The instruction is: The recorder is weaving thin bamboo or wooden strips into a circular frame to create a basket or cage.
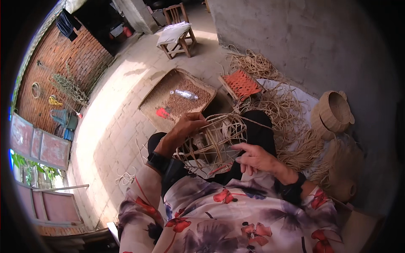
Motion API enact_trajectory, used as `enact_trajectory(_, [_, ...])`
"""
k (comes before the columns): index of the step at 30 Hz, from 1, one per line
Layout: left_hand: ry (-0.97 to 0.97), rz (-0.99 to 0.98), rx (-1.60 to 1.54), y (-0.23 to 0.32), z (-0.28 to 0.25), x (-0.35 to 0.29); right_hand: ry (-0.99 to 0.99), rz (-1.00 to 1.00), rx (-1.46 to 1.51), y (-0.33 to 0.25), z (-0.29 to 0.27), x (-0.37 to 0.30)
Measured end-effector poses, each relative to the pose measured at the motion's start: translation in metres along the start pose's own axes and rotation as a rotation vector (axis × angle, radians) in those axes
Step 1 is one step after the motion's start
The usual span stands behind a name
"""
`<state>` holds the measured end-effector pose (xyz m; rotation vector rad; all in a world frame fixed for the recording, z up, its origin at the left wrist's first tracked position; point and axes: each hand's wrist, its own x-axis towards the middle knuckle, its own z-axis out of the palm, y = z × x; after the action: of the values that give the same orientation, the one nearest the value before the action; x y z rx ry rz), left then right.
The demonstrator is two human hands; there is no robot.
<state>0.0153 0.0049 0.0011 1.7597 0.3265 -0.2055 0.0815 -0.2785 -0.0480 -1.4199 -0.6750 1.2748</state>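
Head view: looking down at a seated person's lap in a paved yard, both forearms in floral sleeves coming in from the lower edge.
Left hand (pixel 185 126): left of centre, fingers curled over the top left edge of the half-woven basket frame (pixel 213 141), gripping its strands.
Right hand (pixel 253 158): right of centre, fingers half closed against the lower right side of the same frame; whether it pinches a single strand cannot be told.
Half-woven basket frame: open cage of pale straw strands, resting on the lap at the middle of the frame, held between both hands.
Wristbands: a dark band sits on each wrist, just below the hands.
Loose straw cord (pixel 291 122): a tangled heap spread to the right of the lap, running up toward the grey wall in the upper right.
Finished basket (pixel 333 114): round, woven, lying on its side at the right, beside the cord heap.
Flat woven tray (pixel 175 99): on the paving just above the hands, with a clear plastic bottle (pixel 185 93) and a small red object lying in it.
Orange woven piece (pixel 241 83): right of the tray, upper centre.
Wooden stool (pixel 177 38): upper centre, a white cloth draped on it.
Brick wall (pixel 63 71): upper left, curving with the lens.
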Motion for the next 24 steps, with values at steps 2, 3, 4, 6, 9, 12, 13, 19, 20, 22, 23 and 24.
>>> enact_trajectory(2, [0.012,0.008,0.014,0.0,0.0,-0.001,-0.047,0.06,0.129,0.01,0.012,0.018])
enact_trajectory(3, [0.009,0.01,0.011,0.0,0.0,-0.001,-0.071,0.09,0.193,0.016,0.017,0.025])
enact_trajectory(4, [0.007,0.012,0.005,-0.002,0.0,-0.001,-0.079,0.111,0.216,0.023,0.023,0.034])
enact_trajectory(6, [0.0,-0.019,0.005,-0.006,-0.001,0.002,-0.089,0.149,0.259,0.034,0.03,0.044])
enact_trajectory(9, [-0.012,-0.036,-0.008,-0.005,-0.001,0.001,-0.067,0.134,0.232,0.032,0.033,0.044])
enact_trajectory(12, [-0.02,-0.037,0.008,-0.004,0.0,-0.002,-0.07,0.126,0.308,0.034,0.034,0.041])
enact_trajectory(13, [-0.019,-0.035,0.021,-0.004,0.0,-0.003,-0.079,0.119,0.39,0.034,0.034,0.04])
enact_trajectory(19, [-0.047,-0.002,-0.051,-0.005,0.003,-0.008,-0.073,0.121,0.562,0.045,0.043,0.041])
enact_trajectory(20, [-0.037,-0.004,-0.041,-0.006,0.004,-0.009,-0.069,0.125,0.557,0.043,0.044,0.039])
enact_trajectory(22, [-0.015,-0.008,-0.023,-0.007,0.008,-0.011,-0.034,0.147,0.532,0.042,0.046,0.037])
enact_trajectory(23, [-0.011,-0.021,-0.019,-0.007,0.01,-0.012,-0.004,0.166,0.511,0.044,0.048,0.036])
enact_trajectory(24, [-0.006,-0.035,-0.015,-0.008,0.011,-0.013,0.025,0.185,0.489,0.045,0.05,0.035])
